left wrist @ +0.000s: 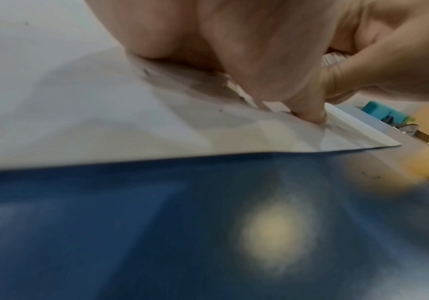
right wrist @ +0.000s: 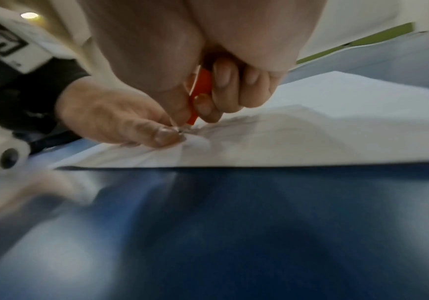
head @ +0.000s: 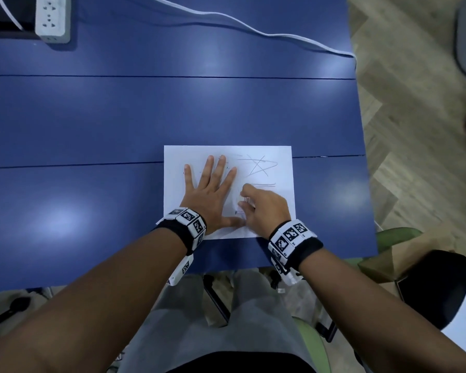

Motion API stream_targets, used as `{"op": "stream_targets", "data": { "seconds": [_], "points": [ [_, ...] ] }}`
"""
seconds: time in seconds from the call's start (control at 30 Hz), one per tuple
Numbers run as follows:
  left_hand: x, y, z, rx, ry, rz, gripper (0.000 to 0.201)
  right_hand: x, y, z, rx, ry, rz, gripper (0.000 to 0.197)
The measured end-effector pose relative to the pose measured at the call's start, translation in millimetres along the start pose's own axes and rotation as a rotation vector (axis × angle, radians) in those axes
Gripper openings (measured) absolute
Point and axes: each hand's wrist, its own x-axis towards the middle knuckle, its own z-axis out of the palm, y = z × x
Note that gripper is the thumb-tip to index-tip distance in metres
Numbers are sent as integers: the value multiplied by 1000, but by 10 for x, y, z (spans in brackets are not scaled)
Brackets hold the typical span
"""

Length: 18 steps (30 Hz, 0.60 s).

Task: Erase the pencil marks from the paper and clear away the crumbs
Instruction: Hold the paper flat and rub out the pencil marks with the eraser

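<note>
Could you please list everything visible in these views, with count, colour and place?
white sheet of paper: one, white, near edge of table
grey pencil scribbles: several, grey, paper's right half
red-sleeved eraser: one, red, in right hand
blue table: one, blue, under paper
white power strip: one, white, far left
white cable: one, white, far edge
left hand: flat, fingers spread on paper
right hand: grips eraser

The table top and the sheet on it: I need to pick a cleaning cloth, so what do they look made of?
Table top: smooth blue painted or laminated board, likely; it mirrors lamps as soft glare. Sheet: thin matte white paper; its near edge lifts slightly.
</note>
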Motion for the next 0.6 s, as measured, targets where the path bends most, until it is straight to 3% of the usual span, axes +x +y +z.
{"op": "stream_targets", "data": {
  "seconds": [0.1, 0.37, 0.6],
  "points": [
    [5, 3, 18, 5, 3, -4, 122, -63, -14, 4, -45, -88, -85, 16],
    [-50, -68, 44, 26, 40, 71, 119, 7, 57, 49, 26, 32, 32, 16],
    [-109, -84, 61, 53, -4, 116, 114, -14, 70, 74, 35, 63, 17, 18]
  ]
}}
